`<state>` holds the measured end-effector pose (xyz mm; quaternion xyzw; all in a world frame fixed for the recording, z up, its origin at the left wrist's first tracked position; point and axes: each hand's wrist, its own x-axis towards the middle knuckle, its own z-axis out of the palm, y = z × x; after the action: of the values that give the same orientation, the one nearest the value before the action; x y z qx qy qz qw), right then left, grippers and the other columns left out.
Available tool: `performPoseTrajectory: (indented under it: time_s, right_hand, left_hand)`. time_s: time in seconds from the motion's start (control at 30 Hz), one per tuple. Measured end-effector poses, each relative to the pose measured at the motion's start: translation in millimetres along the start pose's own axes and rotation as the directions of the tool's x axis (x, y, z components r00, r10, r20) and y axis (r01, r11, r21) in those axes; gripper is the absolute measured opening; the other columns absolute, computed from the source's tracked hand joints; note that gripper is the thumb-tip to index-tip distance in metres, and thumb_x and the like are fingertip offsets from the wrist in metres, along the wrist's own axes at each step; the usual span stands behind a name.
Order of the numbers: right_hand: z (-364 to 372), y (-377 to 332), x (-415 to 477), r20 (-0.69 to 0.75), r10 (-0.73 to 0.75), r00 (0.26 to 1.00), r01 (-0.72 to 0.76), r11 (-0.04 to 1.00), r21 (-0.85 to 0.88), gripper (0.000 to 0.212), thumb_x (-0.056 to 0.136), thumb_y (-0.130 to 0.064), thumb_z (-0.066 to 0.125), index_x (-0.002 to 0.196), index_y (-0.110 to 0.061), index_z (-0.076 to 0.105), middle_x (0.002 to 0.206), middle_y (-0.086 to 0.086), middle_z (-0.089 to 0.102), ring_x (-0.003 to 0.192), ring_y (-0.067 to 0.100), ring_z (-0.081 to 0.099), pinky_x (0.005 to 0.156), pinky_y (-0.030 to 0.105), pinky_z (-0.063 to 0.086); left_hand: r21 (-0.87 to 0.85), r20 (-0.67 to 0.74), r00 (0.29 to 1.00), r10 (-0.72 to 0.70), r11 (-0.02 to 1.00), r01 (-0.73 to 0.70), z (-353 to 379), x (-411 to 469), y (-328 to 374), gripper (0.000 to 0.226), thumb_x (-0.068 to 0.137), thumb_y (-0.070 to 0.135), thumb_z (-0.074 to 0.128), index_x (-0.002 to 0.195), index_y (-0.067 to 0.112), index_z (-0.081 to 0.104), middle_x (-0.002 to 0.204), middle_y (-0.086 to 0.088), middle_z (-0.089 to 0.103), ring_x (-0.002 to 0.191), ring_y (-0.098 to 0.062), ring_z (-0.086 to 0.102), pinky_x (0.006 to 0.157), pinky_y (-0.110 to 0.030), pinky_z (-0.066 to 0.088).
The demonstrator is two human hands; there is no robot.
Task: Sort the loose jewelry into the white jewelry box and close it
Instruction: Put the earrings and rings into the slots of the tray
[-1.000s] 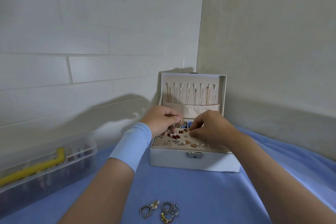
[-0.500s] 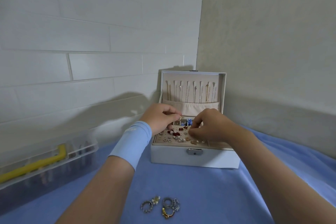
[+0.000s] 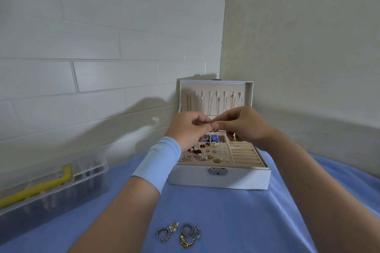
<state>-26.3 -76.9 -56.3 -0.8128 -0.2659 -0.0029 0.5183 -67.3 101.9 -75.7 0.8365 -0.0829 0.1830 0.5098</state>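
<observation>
Where the fingertips are meeting: the left hand [image 3: 188, 129] and the right hand [image 3: 245, 124] are pinching together just above the back of the white jewelry box [image 3: 219, 179], and whatever small piece is sitting between them is too tiny and too covered by fingers to make out.
Left hand: it is curling its fingers inward, thumb pressing toward the right thumb; whether it is gripping anything is impossible to tell.
Right hand: it is arching over from the right of the frame, fingers bunching at the same spot; its grasp is equally unclear.
Wrist: a light blue wristband [image 3: 158, 162] is wrapping the left forearm and hiding the box's left front corner.
Box: it is sitting open at centre frame on the blue-covered worktop [image 3: 236, 222], lid [image 3: 216, 96] standing upright against the wall corner, its lower part hiding behind both hands.
Tray: small earrings [image 3: 202, 153] are lying scattered on the beige pad; the rear compartments are partly hidden by the hands.
Loose jewelry: a cluster of rings [image 3: 178, 233] is lying near the bottom edge, well apart from the box.
Left edge: a clear plastic organizer [image 3: 51, 187] with a yellow handle is being cut off by the frame, its contents blurring.
</observation>
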Motion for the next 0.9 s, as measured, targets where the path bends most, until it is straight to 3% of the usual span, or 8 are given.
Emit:
performPoseTrajectory:
  time_s: [0.1, 0.23, 0.33, 0.4, 0.53, 0.7, 0.8, 0.9]
  right_hand:
    - [-4, 7, 3, -0.080, 0.046, 0.996, -0.048, 0.998, -0.031, 0.005, 0.085, -0.012, 0.079, 0.087, -0.007, 0.079, 0.056, -0.004, 0.067, 0.043, 0.008, 0.051, 0.045, 0.019, 0.040]
    - [-2, 28, 14, -0.249, 0.051, 0.967, -0.118, 0.958, -0.263, 0.007, 0.084, -0.015, 0.080, 0.079, -0.018, 0.078, 0.074, -0.006, 0.073, 0.056, 0.006, 0.061, 0.057, 0.023, 0.053]
    - [6, 41, 21, -0.260, 0.035, 0.965, -0.161, 0.860, -0.484, 0.012, 0.088, -0.020, 0.075, 0.079, -0.028, 0.077, 0.081, -0.013, 0.072, 0.079, 0.007, 0.067, 0.076, 0.032, 0.058]
    - [10, 43, 23, -0.237, 0.037, 0.971, -0.173, 0.791, -0.586, 0.011, 0.089, -0.021, 0.071, 0.085, -0.028, 0.078, 0.086, -0.012, 0.073, 0.083, 0.008, 0.066, 0.077, 0.032, 0.057]
    - [14, 43, 23, -0.188, 0.068, 0.980, -0.180, 0.710, -0.680, 0.011, 0.091, -0.025, 0.069, 0.093, -0.029, 0.079, 0.094, -0.011, 0.074, 0.087, 0.011, 0.065, 0.075, 0.030, 0.055]
    - [16, 38, 20, -0.152, 0.067, 0.986, -0.153, 0.719, -0.678, 0.012, 0.093, -0.024, 0.068, 0.097, -0.027, 0.079, 0.098, -0.009, 0.074, 0.089, 0.012, 0.065, 0.078, 0.032, 0.056]
    - [21, 25, 16, -0.120, -0.016, 0.993, -0.066, 0.761, -0.646, 0.013, 0.093, -0.022, 0.067, 0.093, -0.025, 0.079, 0.097, -0.009, 0.075, 0.087, 0.011, 0.066, 0.078, 0.032, 0.056]
    - [34, 5, 6, -0.011, -0.075, 0.997, 0.058, 0.851, -0.522, 0.009, 0.090, -0.023, 0.072, 0.086, -0.026, 0.080, 0.084, -0.011, 0.075, 0.082, 0.010, 0.069, 0.077, 0.032, 0.058]
  left_hand:
    - [0.010, 0.039, 0.999, -0.017, 1.000, 0.016, -2, -2, 1, 0.008, 0.091, 0.021, 0.067, 0.098, 0.021, 0.072, 0.087, 0.004, 0.075, 0.065, -0.007, 0.066, 0.055, -0.012, 0.047]
    - [0.274, 0.262, 0.962, -0.075, 0.962, 0.001, -19, -9, 4, 0.009, 0.094, 0.022, 0.064, 0.099, 0.020, 0.070, 0.089, 0.003, 0.074, 0.054, -0.005, 0.060, 0.053, -0.010, 0.044]
    - [0.428, 0.517, 0.824, -0.232, 0.904, -0.014, -34, -22, 10, 0.009, 0.094, 0.022, 0.062, 0.097, 0.017, 0.070, 0.084, 0.011, 0.072, 0.057, -0.009, 0.062, 0.051, -0.013, 0.042]
    - [0.494, 0.597, 0.729, -0.334, 0.869, -0.006, -41, -31, 11, 0.008, 0.093, 0.022, 0.063, 0.096, 0.021, 0.071, 0.082, 0.013, 0.071, 0.063, -0.009, 0.065, 0.047, -0.015, 0.039]
    - [0.606, 0.627, 0.619, -0.472, 0.795, -0.008, -49, -46, 11, 0.009, 0.088, 0.027, 0.069, 0.096, 0.030, 0.073, 0.082, 0.019, 0.071, 0.072, -0.005, 0.069, 0.053, -0.016, 0.041]
    - [0.707, 0.640, 0.464, -0.613, 0.706, -0.044, -45, -61, 7, 0.016, 0.081, 0.037, 0.078, 0.096, 0.038, 0.074, 0.085, 0.022, 0.072, 0.081, -0.003, 0.071, 0.061, -0.019, 0.043]
    - [0.755, 0.607, 0.437, -0.664, 0.653, -0.057, -39, -65, 4, 0.023, 0.079, 0.034, 0.079, 0.102, 0.036, 0.075, 0.090, 0.016, 0.074, 0.088, -0.005, 0.072, 0.068, -0.020, 0.046]
    - [0.784, 0.575, 0.452, -0.682, 0.617, -0.066, -33, -68, 2, 0.026, 0.080, 0.029, 0.079, 0.105, 0.028, 0.075, 0.082, 0.011, 0.072, 0.081, -0.006, 0.070, 0.064, -0.018, 0.046]
